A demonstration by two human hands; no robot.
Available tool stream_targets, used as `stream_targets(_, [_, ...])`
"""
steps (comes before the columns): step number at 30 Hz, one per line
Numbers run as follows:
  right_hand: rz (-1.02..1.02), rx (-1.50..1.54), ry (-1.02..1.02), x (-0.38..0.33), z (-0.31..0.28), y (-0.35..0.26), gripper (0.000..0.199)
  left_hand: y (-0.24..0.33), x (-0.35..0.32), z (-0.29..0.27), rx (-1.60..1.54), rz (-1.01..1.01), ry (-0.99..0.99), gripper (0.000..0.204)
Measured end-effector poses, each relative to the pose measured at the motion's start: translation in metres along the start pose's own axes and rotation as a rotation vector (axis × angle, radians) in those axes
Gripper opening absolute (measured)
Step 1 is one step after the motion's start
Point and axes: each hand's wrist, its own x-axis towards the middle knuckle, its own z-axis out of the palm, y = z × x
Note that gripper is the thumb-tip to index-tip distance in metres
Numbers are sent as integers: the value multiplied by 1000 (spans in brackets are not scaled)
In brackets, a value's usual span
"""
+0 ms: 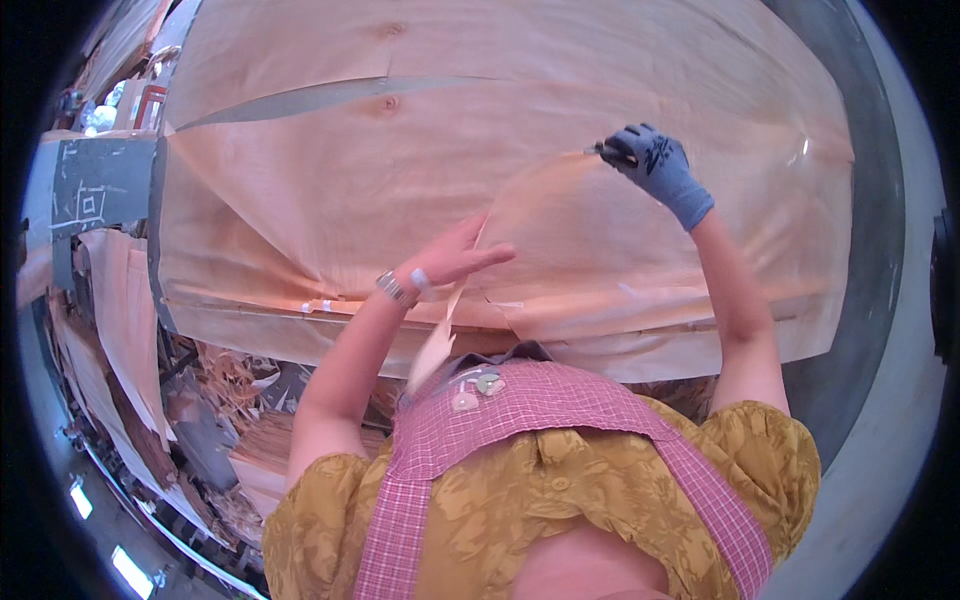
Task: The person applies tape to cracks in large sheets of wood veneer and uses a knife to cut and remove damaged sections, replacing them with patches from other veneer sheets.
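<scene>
Near edge of bench (872,150): narrow veneer strip (434,358) hangs over, likely light, brittle, best held flat along its length; left hand (450,252) against it, thumb spread wide. Farther in, gloved right hand (655,170) grips dark tool (612,155) above broad veneer sheet (400,190), probably floppy, split-prone, best lifted by two corners.

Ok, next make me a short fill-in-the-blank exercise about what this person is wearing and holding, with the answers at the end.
1. The gloved hand, holding a small dark tool, is the person's ____ one.
2. The other hand, over the wide peach-coloured sheet, wears ____ glove.
3. Over the mustard-coloured shirt is a pink checked ____.

Missing words: right; no; apron.
</scene>
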Motion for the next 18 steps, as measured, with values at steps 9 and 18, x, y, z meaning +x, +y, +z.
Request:
stream_targets(9, [9,28,50,97,-36,1,17,7,82,-134,724,-209,283,28])
stream_targets(18, [-119,-448,176,126,70,-66,49,-78,89,-216,1303,64,686,44])
